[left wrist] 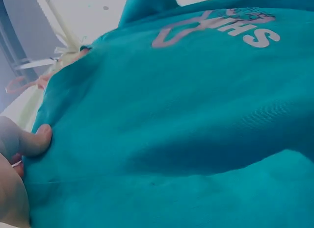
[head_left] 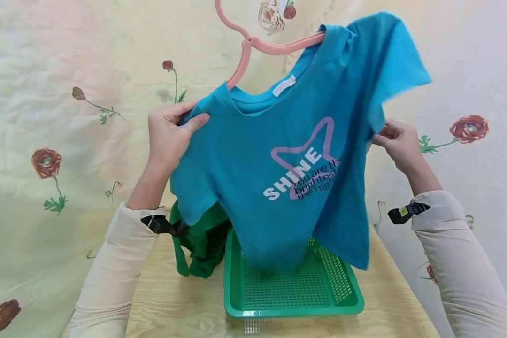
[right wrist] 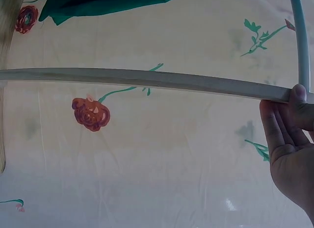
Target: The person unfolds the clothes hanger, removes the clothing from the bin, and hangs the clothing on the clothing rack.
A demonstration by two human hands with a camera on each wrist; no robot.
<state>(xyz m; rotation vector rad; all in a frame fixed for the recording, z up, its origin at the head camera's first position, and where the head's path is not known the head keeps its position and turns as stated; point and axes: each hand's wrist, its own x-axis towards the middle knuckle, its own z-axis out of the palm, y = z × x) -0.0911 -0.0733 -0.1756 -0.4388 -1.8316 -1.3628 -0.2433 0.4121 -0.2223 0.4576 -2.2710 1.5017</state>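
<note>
A blue short-sleeved T-shirt point(head_left: 253, 155) with a "SHINE" star print hangs tilted on a pink clothes hanger point(head_left: 285, 47), whose arms go in at the neck. My left hand point(head_left: 169, 131) pinches the shirt's shoulder on the left; in the left wrist view its thumb point(left wrist: 41, 139) presses on the cloth. On the other side, my right hand point(head_left: 399, 141) has bent fingers right at the shirt's side edge. The right wrist view shows that hand pinching a slim greyish bar point(right wrist: 171, 80) near an upright piece; I cannot tell what the bar belongs to.
Below the shirt, a green perforated basket point(head_left: 295, 311) stands on a light wooden table point(head_left: 173, 300). Bunched dark green cloth point(head_left: 204, 249) lies to its left, partly behind the shirt. A flowered cloth backdrop point(head_left: 67, 188) surrounds the table.
</note>
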